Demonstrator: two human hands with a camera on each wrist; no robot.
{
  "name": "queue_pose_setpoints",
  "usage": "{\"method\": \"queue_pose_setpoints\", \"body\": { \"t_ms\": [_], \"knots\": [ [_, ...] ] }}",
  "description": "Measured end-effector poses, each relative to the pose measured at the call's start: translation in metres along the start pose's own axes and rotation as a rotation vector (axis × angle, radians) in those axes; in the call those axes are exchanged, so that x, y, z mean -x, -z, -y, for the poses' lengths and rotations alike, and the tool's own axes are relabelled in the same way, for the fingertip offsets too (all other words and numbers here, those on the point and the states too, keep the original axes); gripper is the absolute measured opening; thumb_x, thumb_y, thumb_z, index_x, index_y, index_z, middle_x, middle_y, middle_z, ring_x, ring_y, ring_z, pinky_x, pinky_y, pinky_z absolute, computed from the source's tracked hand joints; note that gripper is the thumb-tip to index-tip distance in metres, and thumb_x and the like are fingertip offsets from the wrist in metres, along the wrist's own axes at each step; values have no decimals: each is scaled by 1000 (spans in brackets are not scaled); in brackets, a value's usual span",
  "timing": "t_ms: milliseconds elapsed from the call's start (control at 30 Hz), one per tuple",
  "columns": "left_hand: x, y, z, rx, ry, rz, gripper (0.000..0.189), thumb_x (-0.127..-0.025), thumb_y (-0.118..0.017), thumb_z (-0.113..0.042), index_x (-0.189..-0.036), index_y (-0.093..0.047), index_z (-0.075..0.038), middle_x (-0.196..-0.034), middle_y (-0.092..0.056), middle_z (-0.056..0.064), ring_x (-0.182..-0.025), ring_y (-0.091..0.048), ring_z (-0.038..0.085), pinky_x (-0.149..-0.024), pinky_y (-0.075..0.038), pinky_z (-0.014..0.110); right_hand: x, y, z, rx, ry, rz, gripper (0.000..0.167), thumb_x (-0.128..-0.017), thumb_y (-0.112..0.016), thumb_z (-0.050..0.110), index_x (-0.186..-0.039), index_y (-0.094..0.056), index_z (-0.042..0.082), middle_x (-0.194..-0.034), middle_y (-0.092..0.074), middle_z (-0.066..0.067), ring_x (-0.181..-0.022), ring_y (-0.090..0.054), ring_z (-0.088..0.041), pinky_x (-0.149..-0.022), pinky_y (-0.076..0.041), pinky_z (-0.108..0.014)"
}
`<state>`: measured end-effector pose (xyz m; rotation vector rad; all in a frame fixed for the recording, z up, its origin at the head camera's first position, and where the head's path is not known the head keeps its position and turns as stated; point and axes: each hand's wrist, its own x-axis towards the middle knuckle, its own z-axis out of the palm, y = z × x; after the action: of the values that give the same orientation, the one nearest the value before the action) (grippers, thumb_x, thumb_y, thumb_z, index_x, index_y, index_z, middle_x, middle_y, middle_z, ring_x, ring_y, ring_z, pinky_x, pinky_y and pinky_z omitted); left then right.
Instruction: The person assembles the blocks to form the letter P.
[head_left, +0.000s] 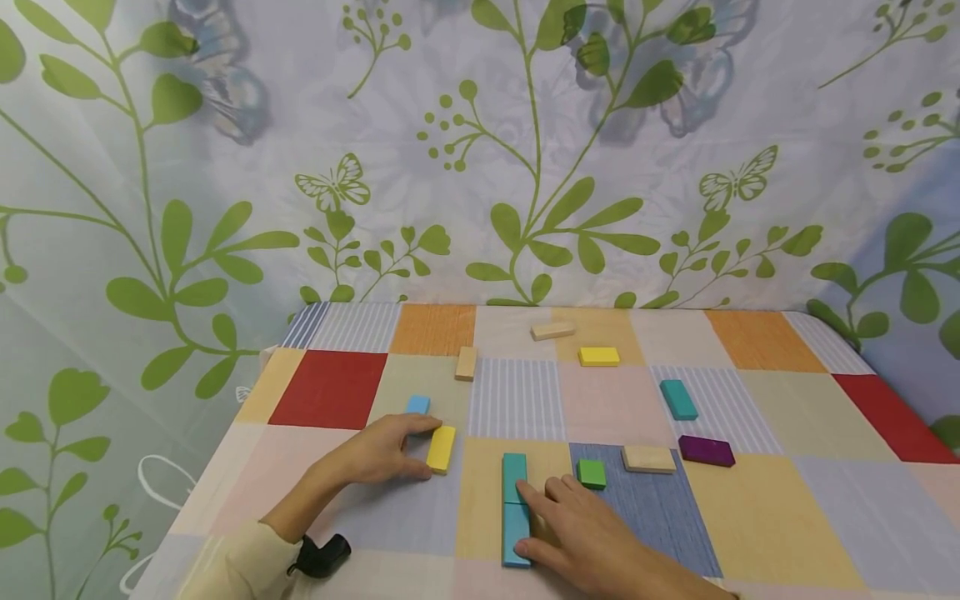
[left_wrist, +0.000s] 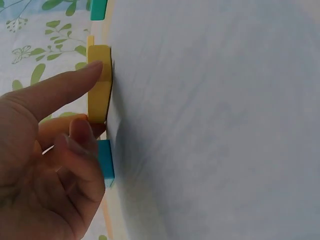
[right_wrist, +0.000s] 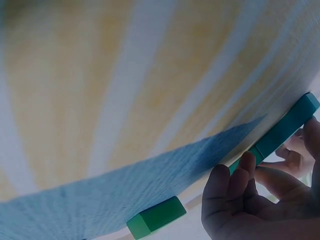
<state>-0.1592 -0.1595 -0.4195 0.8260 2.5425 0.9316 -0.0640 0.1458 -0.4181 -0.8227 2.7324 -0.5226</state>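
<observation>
The left hand (head_left: 372,451) is pinching the yellow block (head_left: 442,451) on the cloth (head_left: 326,389); the right hand (head_left: 576,530), thumb and forefinger spread, is touching two blue-green blocks (head_left: 513,532), lying end to end.

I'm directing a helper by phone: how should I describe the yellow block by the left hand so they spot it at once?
On the patchwork tablecloth, look left of the middle for the left hand. The yellow block lies between its thumb and index finger. Unlike the other yellow block, which lies untouched farther back, this one has a hand on it.
</observation>
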Motion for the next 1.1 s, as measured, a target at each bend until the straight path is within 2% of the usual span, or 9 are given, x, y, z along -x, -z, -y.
{"method": "queue_pose_setpoints", "body": {
  "t_ms": [100,200,433,600,833,1100],
  "knots": [
    [-6,-1,-3,-43,-3,-27,63,-80,-83,-16,-135,-58,0,-136,-58,12,-130,-49,31,-106,-39,49,0,0,1,4,-2,-2,76,-92,-54,63,-142,-54,7,-92,-44,10,-81,-37,-8,-65,-35,-24],
    [-20,-3,-9,-64,-6,-62,62,-78,-85,-17,-133,-60,0,-133,-61,11,-128,-51,30,-105,-40,48,1,1,0,9,-11,-3,76,-91,-54,64,-142,-54,7,-91,-43,10,-81,-37,-9,-65,-35,-25],
    [-60,-17,-17,42,42,-95,62,-79,-84,-22,-133,-61,-1,-133,-61,11,-129,-50,30,-107,-37,48,2,0,-2,-9,-16,4,78,-90,-53,66,-142,-54,8,-91,-43,10,-80,-37,-8,-64,-35,-25],
    [-78,-27,-27,51,38,-100,64,-80,-84,-23,-134,-60,0,-136,-59,13,-131,-48,30,-108,-37,47,2,-1,-2,-1,4,-18,77,-91,-53,65,-142,-54,7,-92,-44,10,-81,-37,-9,-65,-36,-25],
    [-84,-37,-38,51,5,-71,64,-80,-84,-25,-134,-59,0,-136,-58,13,-131,-48,29,-108,-37,45,2,-3,-3,28,43,-61,72,-93,-55,60,-139,-56,5,-88,-42,10,-79,-35,-8,-65,-35,-23],
    [-85,-38,-37,58,-27,-40,61,-83,-81,-25,-134,-59,0,-136,-58,12,-131,-48,28,-107,-37,46,2,-3,-3,27,38,-64,73,-93,-56,60,-140,-56,5,-88,-42,11,-78,-35,-8,-64,-35,-23]
  ]
}}
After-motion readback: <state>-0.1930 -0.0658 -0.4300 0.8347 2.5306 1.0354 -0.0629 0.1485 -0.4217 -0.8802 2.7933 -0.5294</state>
